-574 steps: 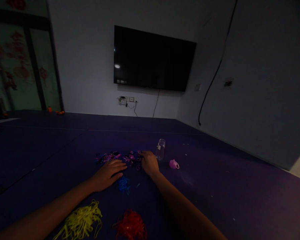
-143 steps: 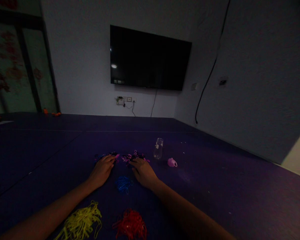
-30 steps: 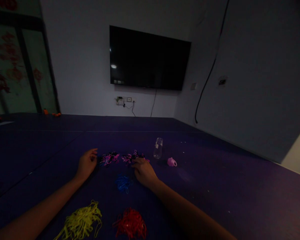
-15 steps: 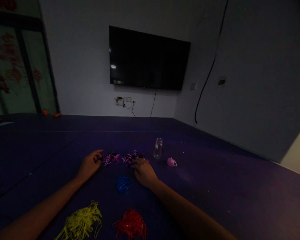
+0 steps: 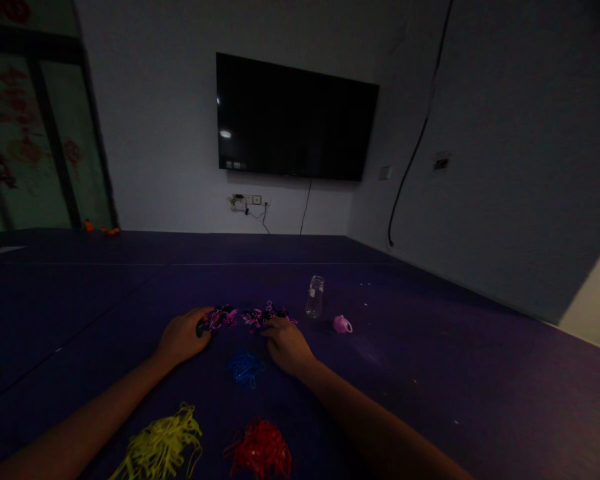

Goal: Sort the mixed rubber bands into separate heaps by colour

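Observation:
Two small heaps of pink and black rubber bands lie side by side on the dark purple surface. My left hand [image 5: 184, 335] curves around the near left edge of the left heap [image 5: 223, 318], thumb and forefinger apart with dark bands between them. The bent fingers of my right hand [image 5: 287, 347] rest at the near edge of the right heap [image 5: 260, 316]; its fingertips are partly hidden, and any band in them is too small to make out. Between my wrists lies a blue heap of bands [image 5: 245, 368]. Closer to me are a yellow heap [image 5: 163, 443] and a red heap [image 5: 261, 450].
A clear bottle [image 5: 315, 297] without a lid stands upright beyond my right hand. To its right lies a pink cap with a loop [image 5: 342, 324]. White specks dot the purple surface [image 5: 430, 360]. On the far wall hangs a dark television [image 5: 295, 120], with sockets and cables below.
My left hand has moved slightly right and down, and its fingers now curl over the left heap's edge. My right hand has stayed almost in place at the right heap.

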`<state>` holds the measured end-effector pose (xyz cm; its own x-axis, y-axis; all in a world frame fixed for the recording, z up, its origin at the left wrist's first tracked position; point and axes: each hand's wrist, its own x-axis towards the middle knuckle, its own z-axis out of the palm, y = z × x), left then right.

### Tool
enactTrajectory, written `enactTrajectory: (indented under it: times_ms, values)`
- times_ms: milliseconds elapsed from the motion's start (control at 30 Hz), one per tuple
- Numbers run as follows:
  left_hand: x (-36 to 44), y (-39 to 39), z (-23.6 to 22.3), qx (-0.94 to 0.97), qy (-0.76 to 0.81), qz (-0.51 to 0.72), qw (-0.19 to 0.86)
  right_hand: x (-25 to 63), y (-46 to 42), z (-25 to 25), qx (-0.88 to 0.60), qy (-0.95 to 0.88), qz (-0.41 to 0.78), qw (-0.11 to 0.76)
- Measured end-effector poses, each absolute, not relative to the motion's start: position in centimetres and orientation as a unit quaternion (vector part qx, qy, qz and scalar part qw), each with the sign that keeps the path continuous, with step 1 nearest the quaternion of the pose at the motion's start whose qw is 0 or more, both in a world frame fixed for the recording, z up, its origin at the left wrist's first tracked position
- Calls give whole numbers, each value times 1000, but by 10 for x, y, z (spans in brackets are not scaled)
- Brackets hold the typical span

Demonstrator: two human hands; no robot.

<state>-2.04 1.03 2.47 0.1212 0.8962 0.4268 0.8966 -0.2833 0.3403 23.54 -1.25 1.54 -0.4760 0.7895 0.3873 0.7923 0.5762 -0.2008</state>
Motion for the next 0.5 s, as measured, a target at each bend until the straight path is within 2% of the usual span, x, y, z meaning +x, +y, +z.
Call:
enactTrajectory:
  times_ms: [500]
  values:
    - [-28,22,18,-759,-567,-314,-58,235,-12,16,-460,-859,0,226]
